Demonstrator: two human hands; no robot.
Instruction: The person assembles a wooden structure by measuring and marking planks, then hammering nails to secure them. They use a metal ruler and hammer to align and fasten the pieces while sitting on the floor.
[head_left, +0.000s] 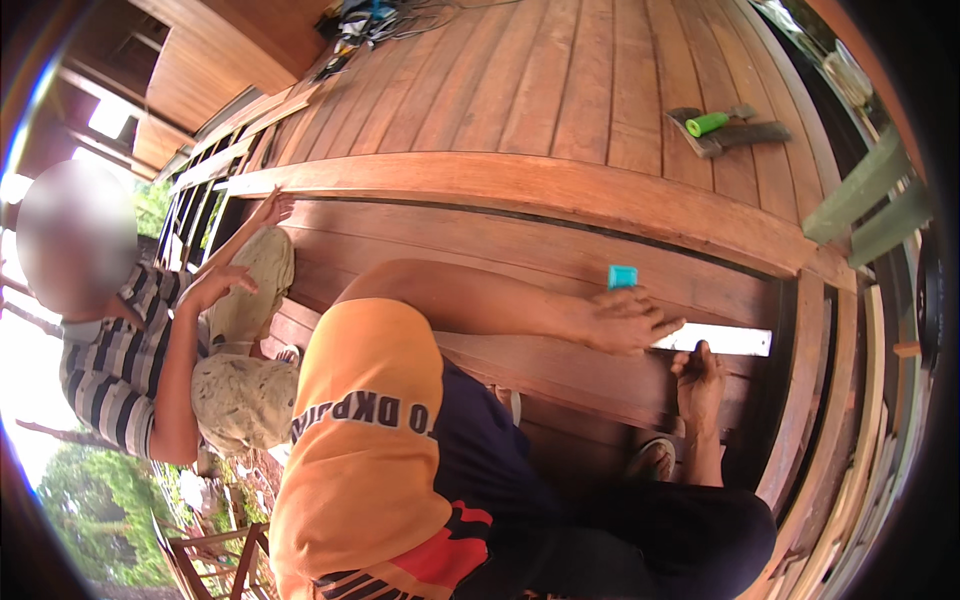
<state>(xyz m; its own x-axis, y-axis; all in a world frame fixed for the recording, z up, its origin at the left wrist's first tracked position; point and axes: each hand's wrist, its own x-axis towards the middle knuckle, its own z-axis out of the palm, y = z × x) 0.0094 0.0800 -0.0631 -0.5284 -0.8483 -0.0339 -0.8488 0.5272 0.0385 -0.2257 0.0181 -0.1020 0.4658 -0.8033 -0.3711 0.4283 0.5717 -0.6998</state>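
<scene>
Head view. Reddish plank landing [690,280]. Left hand [615,322] palm-down, grip's closure hidden. Right hand [702,385] fingers bent; cannot tell if its grip is closed. Pale flat strip [738,340] near landing's right edge, left fingertips over one end, right fingertips at its near edge. Teal piece [622,276] just beyond left hand.

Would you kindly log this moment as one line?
left hand: fingers at left end of flat white rectangular strip; right hand: fingertips at strip's lower edge; small teal rectangular object: beyond left hand; surface: brown wooden planks
</scene>
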